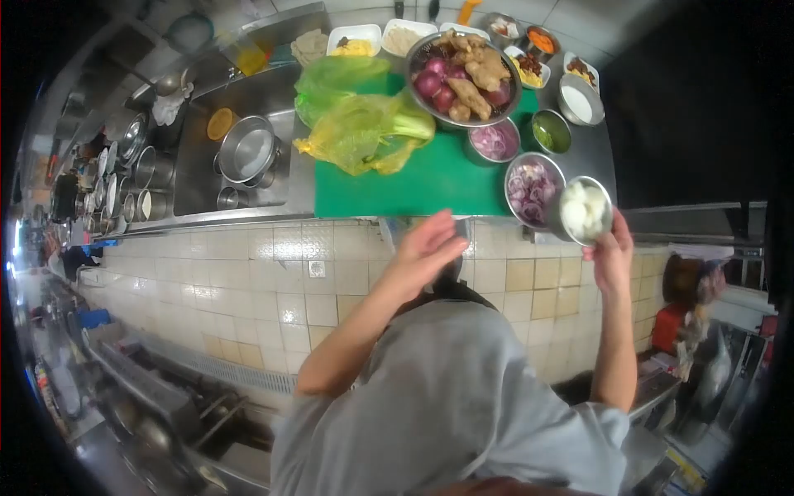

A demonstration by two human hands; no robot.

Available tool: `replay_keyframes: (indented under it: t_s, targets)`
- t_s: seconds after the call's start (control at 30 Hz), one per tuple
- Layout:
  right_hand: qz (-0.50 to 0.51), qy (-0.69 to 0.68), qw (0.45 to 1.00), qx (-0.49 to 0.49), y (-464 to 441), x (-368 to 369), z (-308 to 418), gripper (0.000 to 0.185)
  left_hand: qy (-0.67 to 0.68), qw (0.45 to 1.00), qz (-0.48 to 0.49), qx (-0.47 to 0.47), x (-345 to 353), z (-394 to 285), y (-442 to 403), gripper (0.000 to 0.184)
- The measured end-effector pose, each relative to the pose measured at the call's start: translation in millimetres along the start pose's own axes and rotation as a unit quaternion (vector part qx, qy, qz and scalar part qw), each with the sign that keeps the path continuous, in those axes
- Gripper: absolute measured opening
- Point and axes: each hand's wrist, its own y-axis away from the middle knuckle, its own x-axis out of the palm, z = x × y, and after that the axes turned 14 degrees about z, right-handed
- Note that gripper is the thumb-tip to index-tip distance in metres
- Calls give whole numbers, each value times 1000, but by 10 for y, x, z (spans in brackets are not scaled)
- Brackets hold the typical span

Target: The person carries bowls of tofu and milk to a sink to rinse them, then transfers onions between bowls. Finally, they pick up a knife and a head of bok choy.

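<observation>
My right hand (610, 252) grips the rim of a metal bowl (585, 210) holding white chunks, at the counter's front right edge. This bowl touches or overlaps a bowl of sliced red onion (532, 192). My left hand (426, 255) is in front of the green cutting board (372, 194), fingers stretched out and holding nothing. Behind the board's bare part lie leafy vegetables in yellow-green plastic bags (364, 136). A colander (451, 116) with red onions and ginger stands at the back of the board, beside a smaller bowl of sliced onion (494, 140).
A sink (194, 169) with a metal pot (246, 149) lies left of the board. Small trays and bowls line the back, including a tray with yellow food (354, 41) and a bowl of white liquid (581, 99). A green-filled metal cup (550, 132) stands at the right.
</observation>
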Motion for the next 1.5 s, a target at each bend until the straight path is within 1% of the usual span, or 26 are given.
replay_keyframes:
  t_s: [0.07, 0.1, 0.17, 0.2, 0.33, 0.37, 0.4, 0.43, 0.5, 0.57, 0.63, 0.67, 0.7, 0.77, 0.83, 0.87, 0.9, 0.93, 1.0, 1.03, 1.1, 1.23, 1.27, 1.33, 1.4, 1.5]
  targets:
    - [54, 12, 998, 12, 59, 318, 62, 61, 31, 996, 70, -37, 107, 52, -206, 86]
    - [83, 15, 996, 20, 80, 449, 77, 62, 33, 995, 77, -44, 134, 37, -265, 86]
    - [110, 7, 993, 42, 52, 646, -10, 63, 81, 992, 84, -50, 230, -23, -335, 99]
    - [134, 0, 989, 61, 56, 746, 3, 63, 87, 991, 94, -50, 252, -68, -339, 101]
    - [225, -8, 972, 73, -39, 1047, 19, 63, 116, 989, 83, -46, 246, -104, -300, 92]
    - [264, -3, 962, 65, -88, 1064, 28, 63, 128, 989, 62, -39, 218, -60, -303, 85]
    - [295, -7, 951, 93, -166, 1051, -14, 64, 139, 989, 42, -31, 191, -30, -302, 79]
    - [298, -6, 950, 92, -198, 1050, -19, 64, 139, 989, 41, -28, 189, -15, -283, 79]
    - [358, -34, 928, 97, -280, 1025, 23, 64, 153, 988, -18, 15, 237, 42, -263, 70]
    - [429, 0, 896, 109, -450, 795, 47, 61, 177, 982, -54, 48, 252, 155, -222, 66]
    - [426, 27, 901, 74, -743, 485, 49, 60, 150, 984, -74, 54, 355, 89, -122, 58]
    - [387, 21, 919, 75, -903, 296, 89, 56, 153, 981, -94, 71, 374, 97, -49, 59]
    - [387, 19, 919, 70, -1105, 90, 83, 56, 154, 977, -115, 89, 397, 109, 27, 59]
    - [216, -45, 975, 29, -1585, -354, -77, 53, 163, 967, -134, 145, 529, 69, 177, 63]
    - [103, -108, 988, 46, -2130, -877, -406, 52, 171, 950, -201, 169, 650, 88, 376, 69]
    - [106, -111, 987, 46, -2301, -1094, -534, 52, 180, 934, -247, 183, 714, 125, 477, 72]
    - [77, -111, 990, 50, -2457, -1274, -649, 54, 188, 916, -295, 197, 779, 159, 581, 74]
    - [50, -109, 991, 54, -2599, -1364, -669, 57, 186, 913, -300, 202, 847, 178, 668, 74]
    - [50, -113, 990, 61, -2840, -1443, -709, 59, 184, 879, -375, 231, 992, 233, 877, 75]
    - [41, -116, 990, 67, -2930, -1455, -727, 62, 181, 875, -382, 234, 1048, 298, 1010, 75]
    - [32, -123, 989, 70, -3211, -1461, -779, 61, 210, 836, -427, 272, 1162, 452, 1268, 74]
    - [-1, -139, 987, 82, -3649, -1410, -697, 59, 198, 803, -473, 305, 1449, 663, 1610, 72]
    - [16, -130, 988, 76, -3791, -1468, -806, 51, 204, 785, -491, 317, 1521, 706, 1660, 70]
    - [21, -137, 988, 65, -3957, -1529, -948, 48, 207, 767, -501, 343, 1581, 849, 1805, 65]
    - [21, -138, 989, 55, -3924, -1600, -1017, 44, 212, 761, -507, 343, 1592, 989, 1948, 64]
    - [-26, -83, 996, 31, -3632, -1667, -966, 39, 235, 735, -538, 338, 1547, 1094, 1992, 62]
